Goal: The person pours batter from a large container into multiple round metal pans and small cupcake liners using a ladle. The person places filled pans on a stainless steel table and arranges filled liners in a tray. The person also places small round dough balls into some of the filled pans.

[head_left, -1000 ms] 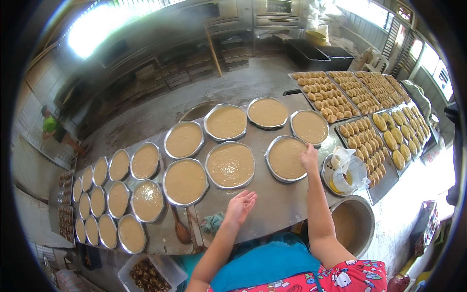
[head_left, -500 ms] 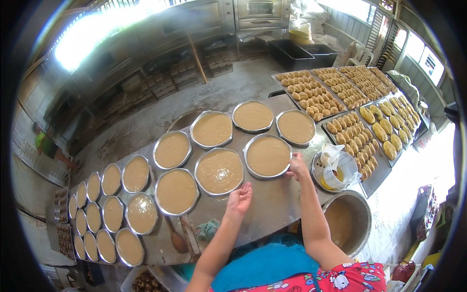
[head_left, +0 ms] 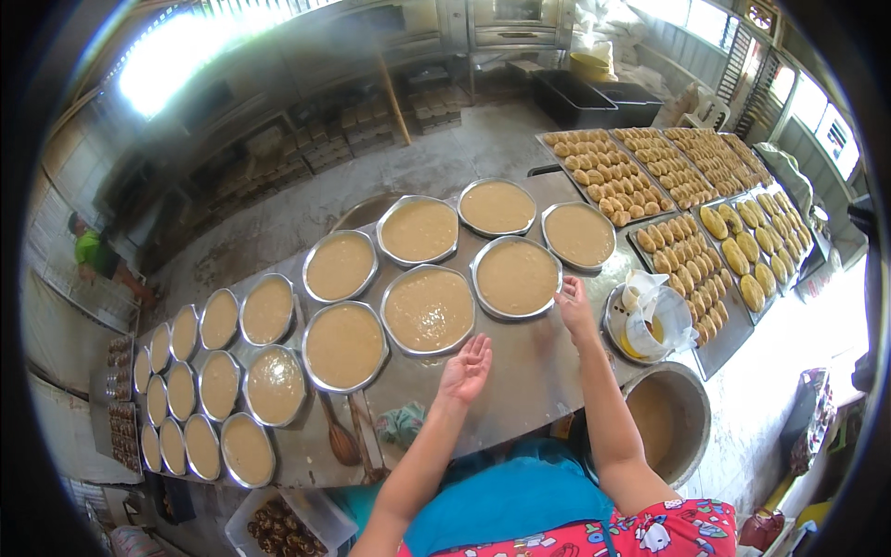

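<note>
From my remote seat I have the right hand (head_left: 574, 302) at the right edge of a round metal pan (head_left: 518, 317); its fingers are bent loosely near the rim, and I cannot tell whether they pinch it. The left hand (head_left: 466, 369) is turned palm up, fingers spread a little and slightly curled, nothing held, just beside the lower right rim of a second pan (head_left: 429, 354). Both pans are filled with smooth, light brown batter (head_left: 516, 276) and sit close together on the metal table (head_left: 520, 395). I see more filled pans (head_left: 345, 390) in rows running off to the left. Near the left forearm lie a green cloth (head_left: 401, 424) and a wooden spoon (head_left: 343, 447).

Right of the right hand, a clear plastic jug (head_left: 666, 320) sits in a metal bowl (head_left: 614, 342), and a large pot (head_left: 698, 432) stands below the table edge. Beyond them I see trays of golden rolls (head_left: 608, 176) and flatter yellow loaves (head_left: 739, 252).

For writing, the wearer's red printed clothing (head_left: 682, 529) carries letters and a white cartoon figure beside the blue apron (head_left: 506, 512). Dark marks on the far-right window (head_left: 838, 139) are too small for me to read. Farther back are steel ovens (head_left: 427, 56), black bins (head_left: 594, 104) and, at far left, a person in green (head_left: 90, 249).
</note>
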Available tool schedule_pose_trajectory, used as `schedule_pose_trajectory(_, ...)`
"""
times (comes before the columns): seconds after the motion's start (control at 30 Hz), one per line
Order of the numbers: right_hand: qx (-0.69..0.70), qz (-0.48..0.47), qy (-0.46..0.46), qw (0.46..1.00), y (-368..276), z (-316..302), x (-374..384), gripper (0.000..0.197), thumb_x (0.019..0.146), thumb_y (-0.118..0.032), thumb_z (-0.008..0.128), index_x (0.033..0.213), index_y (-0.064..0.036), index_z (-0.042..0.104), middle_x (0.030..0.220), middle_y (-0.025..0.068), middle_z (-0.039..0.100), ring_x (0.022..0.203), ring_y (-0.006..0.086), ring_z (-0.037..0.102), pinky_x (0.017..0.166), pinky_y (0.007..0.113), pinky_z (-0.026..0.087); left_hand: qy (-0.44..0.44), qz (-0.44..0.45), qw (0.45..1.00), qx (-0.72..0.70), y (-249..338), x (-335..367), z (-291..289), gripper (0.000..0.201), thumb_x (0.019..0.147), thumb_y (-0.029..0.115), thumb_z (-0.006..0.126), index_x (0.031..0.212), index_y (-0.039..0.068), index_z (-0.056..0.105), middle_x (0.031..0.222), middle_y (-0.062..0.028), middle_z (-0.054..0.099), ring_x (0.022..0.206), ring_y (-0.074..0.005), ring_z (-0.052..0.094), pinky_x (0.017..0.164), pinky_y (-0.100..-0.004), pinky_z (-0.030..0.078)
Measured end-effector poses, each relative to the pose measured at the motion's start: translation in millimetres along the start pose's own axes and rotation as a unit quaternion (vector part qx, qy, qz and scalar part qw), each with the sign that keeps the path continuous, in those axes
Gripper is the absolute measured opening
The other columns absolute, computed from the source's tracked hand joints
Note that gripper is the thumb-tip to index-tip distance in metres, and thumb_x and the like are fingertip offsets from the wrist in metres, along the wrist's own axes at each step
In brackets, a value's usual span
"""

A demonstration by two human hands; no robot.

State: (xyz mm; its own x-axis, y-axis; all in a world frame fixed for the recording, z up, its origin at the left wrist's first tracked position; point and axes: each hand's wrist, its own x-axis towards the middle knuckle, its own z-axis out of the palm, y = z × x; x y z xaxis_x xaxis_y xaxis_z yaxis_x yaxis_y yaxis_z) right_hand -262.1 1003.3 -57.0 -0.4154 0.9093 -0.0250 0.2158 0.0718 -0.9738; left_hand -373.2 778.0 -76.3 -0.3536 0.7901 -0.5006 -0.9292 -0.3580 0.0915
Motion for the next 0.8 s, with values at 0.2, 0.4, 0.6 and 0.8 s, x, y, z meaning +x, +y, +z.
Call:
schedule_pose_trajectory(0.2,-0.180,-0.129,-0.102,0.970,-56,-58,-46,0.033,0.078,-0.008,0.064,0.110,-0.0034,0.059,0.123,0.0154,0.052,0.109,0.0312,0.055,0.097,0.039,0.040,-0.052,-0.063,0.984,0.160,6,-57,0,0.054,0.080,-0.011,0.041,0.133,-0.001,0.035,0.133,-0.0141,0.043,0.122,-0.0250,0.047,0.099,-0.0331,0.044)
schedule_pose_trajectory(0.4,-0.154,-0.132,-0.051,0.978,-62,-124,-107,0.062,0.073,-0.004,0.065,0.132,-0.0085,0.044,0.126,0.0184,0.048,0.119,0.0326,0.046,0.102,0.040,0.035,-0.027,-0.018,0.965,0.261,5,-94,-2,0.047,0.082,-0.009,0.040,0.128,0.000,0.041,0.123,-0.0138,0.054,0.112,-0.0236,0.055,0.090,-0.0295,0.047)
schedule_pose_trajectory(0.6,-0.257,-0.024,0.108,0.960,-7,-121,-144,0.077,0.067,-0.018,0.079,0.130,-0.0077,0.037,0.120,0.0225,0.050,0.111,0.0351,0.050,0.094,0.044,0.041,-0.007,0.050,0.927,0.371,-7,-119,-11,0.040,0.082,-0.006,0.045,0.121,0.001,0.049,0.114,-0.0116,0.060,0.103,-0.0210,0.059,0.088,-0.0297,0.048)
schedule_pose_trajectory(0.8,-0.403,-0.110,0.137,0.898,42,-88,-156,0.087,0.060,-0.032,0.082,0.130,-0.0024,0.038,0.121,0.0200,0.051,0.118,0.0363,0.043,0.099,0.044,0.036,-0.024,0.097,0.869,0.485,-8,-166,-40,0.036,0.084,-0.002,0.048,0.119,0.003,0.051,0.110,-0.0086,0.061,0.095,-0.0161,0.059,0.081,-0.0263,0.047)
